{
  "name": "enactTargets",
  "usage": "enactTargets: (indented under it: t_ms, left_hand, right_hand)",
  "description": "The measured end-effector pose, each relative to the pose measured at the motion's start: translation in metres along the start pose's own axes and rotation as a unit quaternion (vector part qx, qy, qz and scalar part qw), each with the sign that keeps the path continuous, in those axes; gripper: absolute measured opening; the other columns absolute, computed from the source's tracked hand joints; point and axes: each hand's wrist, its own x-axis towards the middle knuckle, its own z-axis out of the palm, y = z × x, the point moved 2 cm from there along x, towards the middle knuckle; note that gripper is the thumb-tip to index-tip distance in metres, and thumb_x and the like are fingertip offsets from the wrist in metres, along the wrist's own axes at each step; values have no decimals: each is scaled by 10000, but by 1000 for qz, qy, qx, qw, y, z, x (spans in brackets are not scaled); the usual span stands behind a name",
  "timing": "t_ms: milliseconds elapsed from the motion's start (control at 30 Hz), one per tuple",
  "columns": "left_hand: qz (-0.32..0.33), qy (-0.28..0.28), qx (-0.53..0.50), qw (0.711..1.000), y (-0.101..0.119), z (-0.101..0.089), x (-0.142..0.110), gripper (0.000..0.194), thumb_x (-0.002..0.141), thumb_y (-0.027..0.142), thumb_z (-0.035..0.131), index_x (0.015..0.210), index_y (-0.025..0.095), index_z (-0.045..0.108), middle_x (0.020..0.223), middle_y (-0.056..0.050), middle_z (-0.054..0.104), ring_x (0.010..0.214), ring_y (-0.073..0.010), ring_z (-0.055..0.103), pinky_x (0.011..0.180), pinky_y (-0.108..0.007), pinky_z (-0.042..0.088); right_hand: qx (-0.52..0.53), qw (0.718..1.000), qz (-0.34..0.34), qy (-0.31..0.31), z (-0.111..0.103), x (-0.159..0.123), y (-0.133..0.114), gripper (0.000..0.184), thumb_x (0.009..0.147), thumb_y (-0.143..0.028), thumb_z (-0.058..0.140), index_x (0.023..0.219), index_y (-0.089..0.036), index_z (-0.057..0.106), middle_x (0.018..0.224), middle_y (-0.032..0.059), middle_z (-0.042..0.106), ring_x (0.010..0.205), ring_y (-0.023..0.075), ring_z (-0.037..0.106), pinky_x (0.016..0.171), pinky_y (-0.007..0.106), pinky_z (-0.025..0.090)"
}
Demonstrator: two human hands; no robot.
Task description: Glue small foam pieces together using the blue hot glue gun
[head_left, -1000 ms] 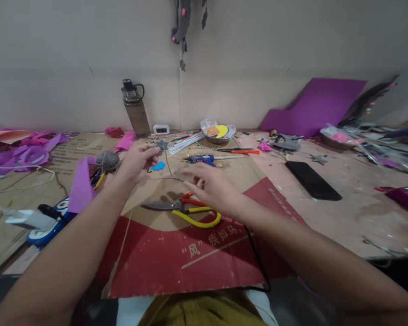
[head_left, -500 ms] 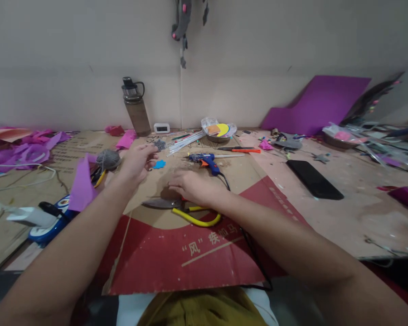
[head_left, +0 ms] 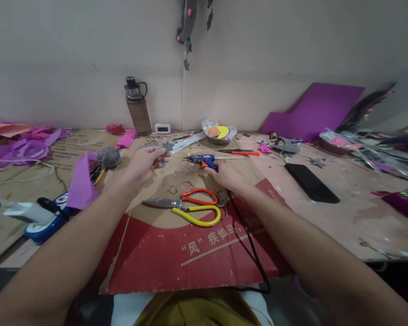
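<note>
My left hand (head_left: 143, 163) pinches a small grey fuzzy piece (head_left: 167, 146) between thumb and fingers, held just above the cardboard sheet (head_left: 197, 253). My right hand (head_left: 226, 175) reaches forward and closes around the handle of the blue glue gun (head_left: 204, 159), whose black cord (head_left: 248, 240) trails back toward me. Scissors with one orange and one yellow handle (head_left: 187, 206) lie on the cardboard between my two arms, blades pointing left.
A water bottle (head_left: 138, 108) and a small white clock (head_left: 162, 128) stand by the back wall. A metal dish with coloured pieces (head_left: 218, 132), white sticks (head_left: 187, 141), an orange pen (head_left: 243, 152), a black phone (head_left: 311, 182), purple paper (head_left: 81, 181) and a grey yarn ball (head_left: 108, 157) lie around.
My right hand left the scissors and moved forward to the glue gun's handle. My left hand rose slightly with the grey piece.
</note>
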Motion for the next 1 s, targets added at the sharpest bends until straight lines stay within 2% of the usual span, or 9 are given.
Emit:
enactTargets:
  t_ms: [67, 167, 333, 433, 533, 633, 700, 867, 1000]
  left_hand:
    - [-4, -11, 5, 1000, -1, 2, -1, 81, 770, 166, 678, 726, 99, 665, 711, -73, 688, 523, -57, 576, 429, -137, 386]
    - [5, -20, 12, 1000, -4, 5, -3, 87, 759, 176, 689, 721, 103, 661, 735, -69, 693, 515, -57, 567, 425, -151, 384]
    - [31, 3, 44, 999, -12, 6, -5, 132, 727, 227, 725, 731, 105, 673, 739, -66, 690, 525, -65, 570, 422, -157, 379]
    - [35, 8, 52, 998, -16, 4, -4, 157, 703, 251, 748, 719, 111, 680, 728, -71, 691, 531, -71, 571, 429, -158, 381]
    - [18, 2, 54, 998, -19, 2, -2, 159, 700, 257, 749, 695, 112, 685, 707, -77, 687, 519, -69, 565, 425, -149, 380]
    - [-1, -10, 48, 999, -22, 0, -1, 153, 711, 256, 740, 685, 115, 688, 677, -73, 678, 486, -62, 546, 410, -144, 374]
    - [-7, -13, 45, 999, -23, -2, 1, 156, 708, 260, 747, 676, 118, 688, 657, -70, 671, 481, -64, 547, 413, -146, 385]
    - [-21, -18, 33, 999, -27, -5, 3, 169, 697, 275, 763, 680, 124, 690, 668, -81, 678, 487, -72, 562, 421, -148, 403]
    - [-25, -10, 30, 999, -29, 0, 0, 162, 689, 248, 763, 684, 105, 688, 695, -86, 680, 507, -72, 576, 428, -147, 405]
  right_hand:
    - [-39, 999, 20, -29, 9, 2, 2, 452, 895, -462, 523, 1057, -53, 625, 1086, 259, 635, 997, 329, 622, 826, 398, 454]
    - [-44, 998, 47, -25, 17, 7, 3, 348, 881, -310, 495, 1100, -60, 598, 1105, 258, 637, 941, 323, 646, 746, 374, 464]
    - [52, 997, 57, -30, 11, 14, 14, 202, 824, -222, 480, 947, -120, 604, 867, 180, 681, 714, 269, 636, 613, 341, 433]
    - [146, 986, 72, 29, -2, 14, 18, 207, 816, -234, 496, 994, -148, 555, 815, 109, 667, 682, 228, 611, 614, 324, 437]
    - [276, 956, 68, 74, -10, 13, 12, 226, 792, -211, 537, 1015, -180, 519, 771, 25, 617, 662, 165, 577, 612, 278, 435]
    - [438, 891, 117, -33, -7, 11, 3, 99, 834, -283, 532, 880, -195, 522, 670, -23, 525, 557, 118, 500, 523, 239, 402]
    - [499, 853, 138, -67, -6, 8, -3, 121, 862, -320, 511, 843, -201, 506, 634, -44, 473, 520, 97, 457, 493, 221, 394]
    - [493, 870, 31, -6, -16, -6, -17, 208, 797, -281, 573, 965, -225, 464, 760, -46, 529, 640, 101, 542, 559, 229, 472]
    - [476, 878, -48, 4, -17, -25, -22, 319, 808, -350, 566, 1050, -224, 400, 744, -50, 542, 603, 108, 536, 504, 234, 441]
